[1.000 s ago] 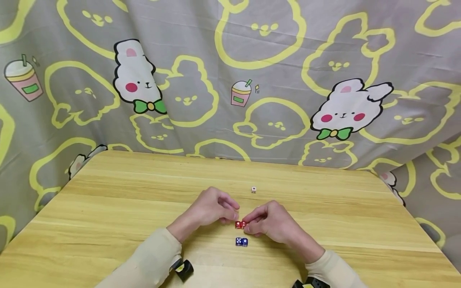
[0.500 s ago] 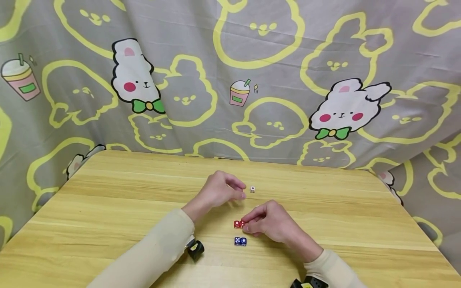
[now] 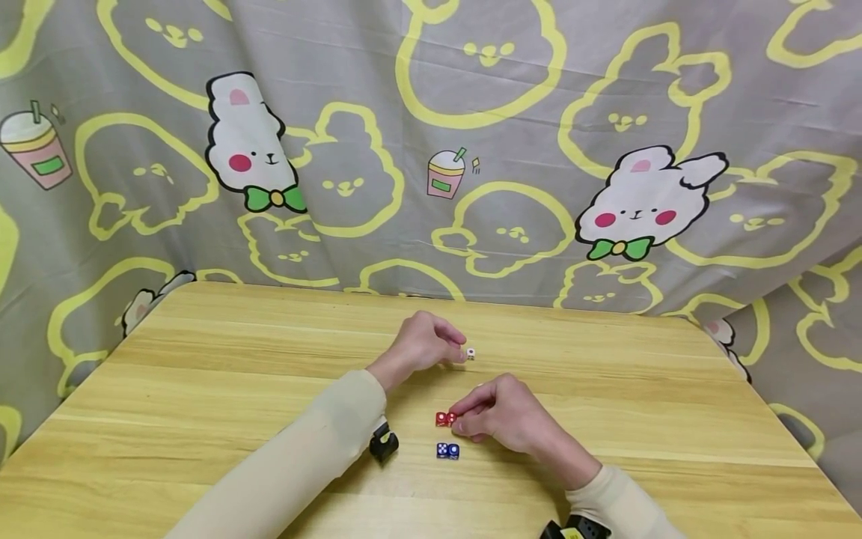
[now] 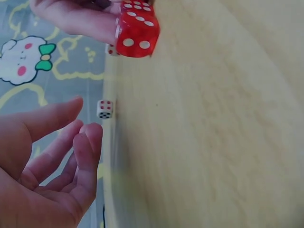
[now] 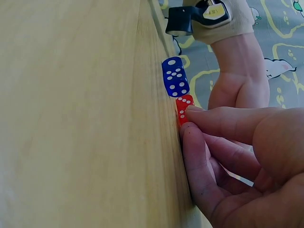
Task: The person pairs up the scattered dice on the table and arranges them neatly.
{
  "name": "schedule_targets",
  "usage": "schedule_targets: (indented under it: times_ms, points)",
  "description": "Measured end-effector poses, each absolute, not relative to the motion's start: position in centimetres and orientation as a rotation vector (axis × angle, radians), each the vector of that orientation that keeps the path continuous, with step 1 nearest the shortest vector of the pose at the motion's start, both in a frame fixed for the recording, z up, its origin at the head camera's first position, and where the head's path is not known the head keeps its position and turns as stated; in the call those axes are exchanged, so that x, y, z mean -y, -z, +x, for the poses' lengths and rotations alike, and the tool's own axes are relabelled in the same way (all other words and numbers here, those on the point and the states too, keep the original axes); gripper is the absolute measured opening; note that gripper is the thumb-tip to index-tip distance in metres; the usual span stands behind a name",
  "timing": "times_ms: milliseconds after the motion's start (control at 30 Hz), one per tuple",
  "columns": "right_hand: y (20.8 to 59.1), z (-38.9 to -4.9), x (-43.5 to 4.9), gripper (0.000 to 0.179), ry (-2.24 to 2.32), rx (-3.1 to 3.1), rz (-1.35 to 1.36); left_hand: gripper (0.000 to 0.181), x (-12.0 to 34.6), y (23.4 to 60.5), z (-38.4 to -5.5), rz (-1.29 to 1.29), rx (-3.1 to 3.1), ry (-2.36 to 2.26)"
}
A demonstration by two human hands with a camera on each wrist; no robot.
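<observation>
Two red dice [image 3: 441, 419] sit side by side on the wooden table. My right hand [image 3: 508, 415] pinches the right-hand red die [image 5: 183, 105] between thumb and index finger. Just in front of them, two blue dice [image 3: 447, 451] stand together in a matching pair. Farther back lies a white die [image 3: 471, 353]; in the left wrist view this white die [image 4: 105, 109] shows red and black pips. My left hand [image 3: 424, 343] hovers right beside it, with thumb and fingers parted and nothing held between them.
Another white die [image 4: 112, 49] is mostly hidden behind the red dice and right hand. The wooden table [image 3: 236, 389] ends at a grey curtain [image 3: 377, 67] with yellow cartoon outlines. Black wrist cameras [image 3: 384, 443] are strapped to both sleeves.
My left hand has left the red dice and moved back and to the right, up to the white die. The right hand has stayed at the red dice.
</observation>
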State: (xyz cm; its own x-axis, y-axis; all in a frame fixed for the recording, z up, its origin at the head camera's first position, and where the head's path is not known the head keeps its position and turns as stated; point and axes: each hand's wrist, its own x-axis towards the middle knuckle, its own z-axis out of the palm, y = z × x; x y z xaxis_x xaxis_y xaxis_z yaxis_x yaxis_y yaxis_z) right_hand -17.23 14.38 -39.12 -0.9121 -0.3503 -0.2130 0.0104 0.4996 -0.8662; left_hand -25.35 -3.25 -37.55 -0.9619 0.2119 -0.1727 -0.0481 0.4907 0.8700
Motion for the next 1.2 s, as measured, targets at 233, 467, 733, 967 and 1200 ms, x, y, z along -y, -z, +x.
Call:
schedule_targets:
  times_ms: [233,467,733,967,1200]
  points:
    - [39.1,-17.2,-14.4,0.014,1.379,-2.385,-0.286,0.016,2.6,38.3,-25.7,0.147,-2.495,-1.441]
    - [39.1,-17.3,-14.3,0.014,1.379,-2.385,-0.286,0.015,2.1,38.4,-25.8,0.157,-2.555,-1.379]
    - [39.1,-17.3,-14.3,0.014,1.374,-2.388,-0.287,0.014,1.5,38.4,-26.2,0.147,-2.622,-1.296]
    - [39.1,-17.3,-14.3,0.014,1.384,-2.382,-0.294,0.011,1.2,38.5,-26.5,0.151,-2.653,-1.254]
    - [39.1,-17.3,-14.4,0.014,1.375,-2.39,-0.292,0.011,1.4,38.4,-26.2,0.165,-2.648,-1.264]
